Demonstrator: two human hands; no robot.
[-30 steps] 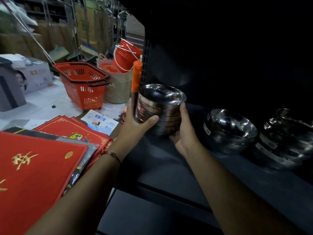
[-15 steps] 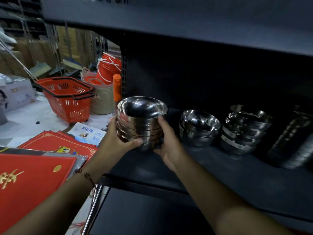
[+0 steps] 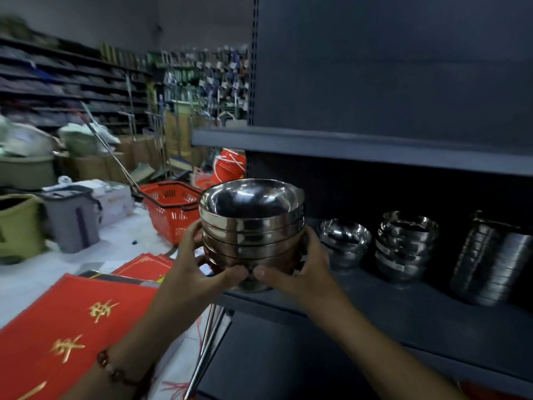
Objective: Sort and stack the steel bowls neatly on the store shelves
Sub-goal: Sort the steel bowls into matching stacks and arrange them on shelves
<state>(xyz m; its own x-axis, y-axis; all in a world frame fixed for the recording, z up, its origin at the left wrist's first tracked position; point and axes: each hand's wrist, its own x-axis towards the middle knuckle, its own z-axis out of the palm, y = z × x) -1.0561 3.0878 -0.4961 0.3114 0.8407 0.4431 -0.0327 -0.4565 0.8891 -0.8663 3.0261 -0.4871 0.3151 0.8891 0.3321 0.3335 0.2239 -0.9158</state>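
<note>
Item: bowl stack (image 3: 251, 226), nested steel bowls, mouths up, several deep.
Location: cradled between both hands at the left end of the shelf (image 3: 403, 307), its base at or just above the front lip; contact cannot be told.
Left hand (image 3: 199, 272): fingers wrapped round the stack's left wall, thumb under the base.
Right hand (image 3: 300, 269): fingers clasping the right wall, thumb meeting the left thumb beneath.
Neighbours: small stack (image 3: 344, 241) just beyond the right fingers; two further stacks (image 3: 403, 246) farther right.
Handling note: likely a placing step. Keep the stack level, thumbs supporting beneath; set it down square, clear of the small stack, then slip the thumbs out.
</note>
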